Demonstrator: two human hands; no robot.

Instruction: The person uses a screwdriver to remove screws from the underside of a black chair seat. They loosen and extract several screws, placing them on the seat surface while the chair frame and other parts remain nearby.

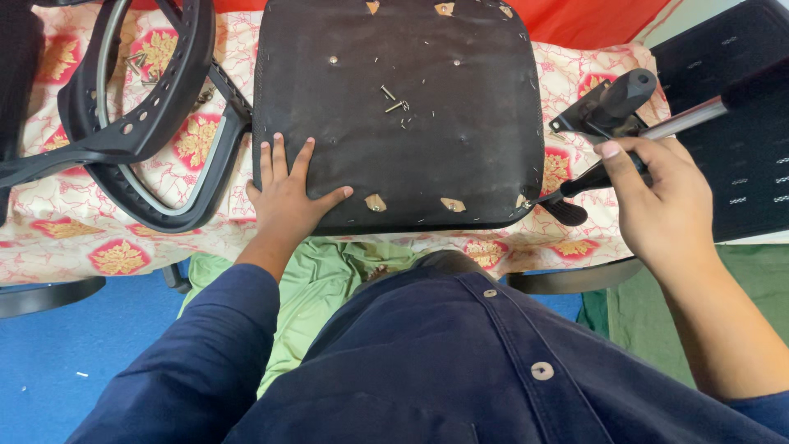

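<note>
Left hand (286,191) lies flat, fingers spread, on the upturned chair seat (394,115) at centre; right hand (662,201), at three o'clock, grips the mechanism lever (604,173); best keep the seat pinned firmly.

The seat pad (394,115) is black with little tan patches on it. The cloth (74,238) under it is cream with red squares, yellow flowers and thin red lines. The floor (57,362) is blue, the shirt (460,370) is dark blue, and the chair arm (140,107) is black.
</note>
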